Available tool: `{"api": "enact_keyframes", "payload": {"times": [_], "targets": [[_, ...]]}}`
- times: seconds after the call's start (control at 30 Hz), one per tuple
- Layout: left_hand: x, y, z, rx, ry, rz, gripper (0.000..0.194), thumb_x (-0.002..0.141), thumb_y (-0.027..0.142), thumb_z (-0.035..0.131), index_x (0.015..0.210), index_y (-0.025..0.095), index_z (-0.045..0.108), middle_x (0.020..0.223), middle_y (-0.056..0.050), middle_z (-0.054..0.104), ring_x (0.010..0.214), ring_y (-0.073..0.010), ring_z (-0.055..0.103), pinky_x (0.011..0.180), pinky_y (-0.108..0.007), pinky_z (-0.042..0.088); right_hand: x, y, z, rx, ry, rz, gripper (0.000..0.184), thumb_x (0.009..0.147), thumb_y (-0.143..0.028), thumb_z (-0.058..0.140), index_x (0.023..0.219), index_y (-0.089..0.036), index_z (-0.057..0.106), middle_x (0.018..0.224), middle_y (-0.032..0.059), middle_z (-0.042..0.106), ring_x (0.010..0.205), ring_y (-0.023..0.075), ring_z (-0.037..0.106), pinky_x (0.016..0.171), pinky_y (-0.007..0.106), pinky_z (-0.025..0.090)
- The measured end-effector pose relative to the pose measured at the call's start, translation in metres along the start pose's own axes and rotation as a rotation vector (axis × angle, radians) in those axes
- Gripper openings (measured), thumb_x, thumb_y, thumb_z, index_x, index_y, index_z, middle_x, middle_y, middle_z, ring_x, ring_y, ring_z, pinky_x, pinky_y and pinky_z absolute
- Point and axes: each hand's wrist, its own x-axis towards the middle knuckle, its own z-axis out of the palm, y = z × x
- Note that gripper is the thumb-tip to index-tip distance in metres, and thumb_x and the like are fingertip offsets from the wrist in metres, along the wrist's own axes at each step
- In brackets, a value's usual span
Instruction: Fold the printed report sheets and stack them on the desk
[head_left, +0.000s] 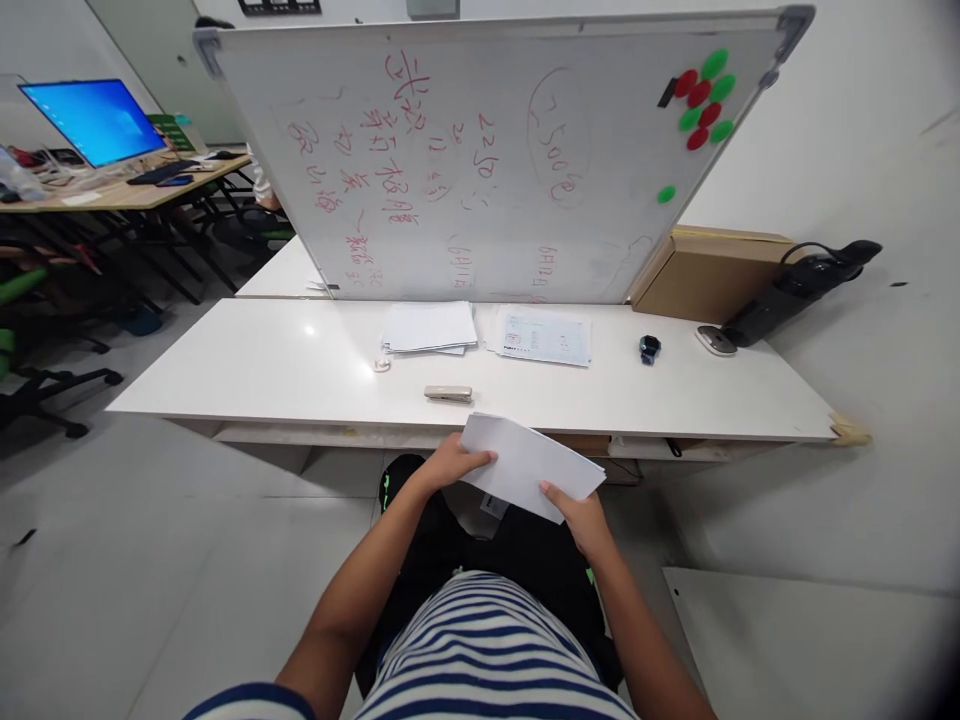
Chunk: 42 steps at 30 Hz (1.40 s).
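A few white sheets of paper [517, 460] are held over my lap, just off the desk's front edge. My left hand [451, 463] grips their left side, thumb on top. At the right end my right hand [585, 515] pinches them the same way, its fingers hidden underneath. Just beyond the sheets, a beige stapler [448, 393] lies on the white desk [262, 365]. Behind it sit a stack of blank paper [429, 327] on the left and a stack of printed sheets [545, 337] on the right. A small white object, perhaps earphones [382, 365], lies near the left stack.
A whiteboard [465, 170] with red writing and magnets stands along the desk's back. To the right are a smartwatch [649, 348], a computer mouse [716, 340], a black bottle [795, 295] and a cardboard box [705, 272]. A monitor [94, 120] stands on another table at far left.
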Motion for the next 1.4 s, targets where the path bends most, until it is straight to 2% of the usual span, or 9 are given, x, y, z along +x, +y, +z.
{"api": "enact_keyframes", "payload": {"times": [0.2,0.3,0.37,0.43,0.53,0.6,0.73,0.93,1.4], "targets": [[-0.005,-0.007,0.003,-0.031,-0.104,-0.079,0.044,0.069,0.045,0.072,0.103,0.018,0.067,0.101,-0.008,0.070,0.092,-0.0249,0.065,0.074,-0.032,0.053,-0.018,0.012,-0.001,0.264,-0.199,0.142,0.056,0.063,-0.040,0.079,0.112,-0.022,0.062,0.120,0.0079,0.065,0.109,0.0264,0.061,0.095,0.043,0.048],[-0.005,0.000,0.001,0.056,-0.170,-0.123,0.046,0.070,0.050,0.069,0.102,0.017,0.067,0.101,-0.008,0.070,0.093,-0.0258,0.064,0.076,-0.033,0.052,-0.019,0.018,-0.004,0.125,-0.120,0.220,0.054,0.066,-0.046,0.075,0.110,-0.017,0.064,0.118,0.0104,0.066,0.110,0.0275,0.061,0.093,0.040,0.050],[-0.003,0.008,-0.003,0.114,-0.191,-0.079,0.045,0.073,0.052,0.065,0.102,0.018,0.066,0.103,-0.007,0.069,0.093,-0.0244,0.063,0.076,-0.032,0.051,-0.014,0.021,-0.009,-0.031,-0.052,0.243,0.053,0.066,-0.048,0.075,0.105,-0.014,0.066,0.112,0.0125,0.068,0.106,0.0289,0.063,0.088,0.038,0.052],[0.003,0.017,-0.010,0.158,-0.113,0.036,0.042,0.079,0.053,0.058,0.104,0.019,0.063,0.103,-0.004,0.067,0.091,-0.0212,0.062,0.076,-0.031,0.050,-0.006,0.022,-0.015,-0.113,-0.015,0.250,0.052,0.066,-0.048,0.075,0.102,-0.012,0.067,0.107,0.0138,0.070,0.100,0.0294,0.066,0.081,0.035,0.054],[0.023,0.027,-0.027,0.316,0.159,0.231,0.036,0.089,0.050,0.042,0.103,0.021,0.060,0.100,-0.004,0.066,0.091,-0.0189,0.059,0.080,-0.032,0.047,0.008,0.015,-0.019,-0.096,-0.012,0.247,0.049,0.068,-0.044,0.074,0.102,-0.010,0.067,0.105,0.0146,0.070,0.093,0.0275,0.068,0.075,0.031,0.055],[0.042,0.030,-0.040,0.522,0.314,0.327,0.033,0.091,0.046,0.039,0.101,0.022,0.060,0.103,-0.006,0.065,0.098,-0.0211,0.057,0.087,-0.035,0.045,0.018,0.007,-0.016,-0.085,-0.024,0.263,0.046,0.068,-0.040,0.074,0.101,-0.009,0.067,0.104,0.0154,0.071,0.090,0.0268,0.069,0.073,0.031,0.055],[0.083,0.027,-0.060,0.853,0.416,0.431,0.032,0.093,0.040,0.037,0.104,0.022,0.061,0.114,-0.008,0.062,0.115,-0.0246,0.049,0.100,-0.039,0.036,0.035,-0.008,-0.001,-0.093,-0.057,0.272,0.039,0.068,-0.034,0.074,0.096,-0.007,0.069,0.099,0.0153,0.072,0.086,0.0261,0.069,0.071,0.031,0.055],[0.117,0.015,-0.060,0.873,0.445,0.299,0.041,0.096,0.043,0.029,0.121,0.021,0.052,0.130,-0.006,0.054,0.133,-0.0248,0.032,0.105,-0.040,0.034,0.047,-0.014,0.020,-0.171,-0.106,0.224,0.034,0.069,-0.030,0.072,0.093,-0.006,0.069,0.096,0.0154,0.072,0.084,0.0261,0.069,0.066,0.028,0.054],[0.123,0.009,-0.060,0.876,0.366,0.162,0.035,0.090,0.029,0.035,0.120,0.023,0.050,0.136,-0.005,0.050,0.137,-0.0258,0.026,0.101,-0.046,0.040,0.063,-0.018,0.022,-0.294,-0.163,0.194,0.038,0.068,-0.034,0.070,0.094,-0.006,0.069,0.095,0.0152,0.072,0.080,0.0252,0.069,0.061,0.027,0.051]]}}
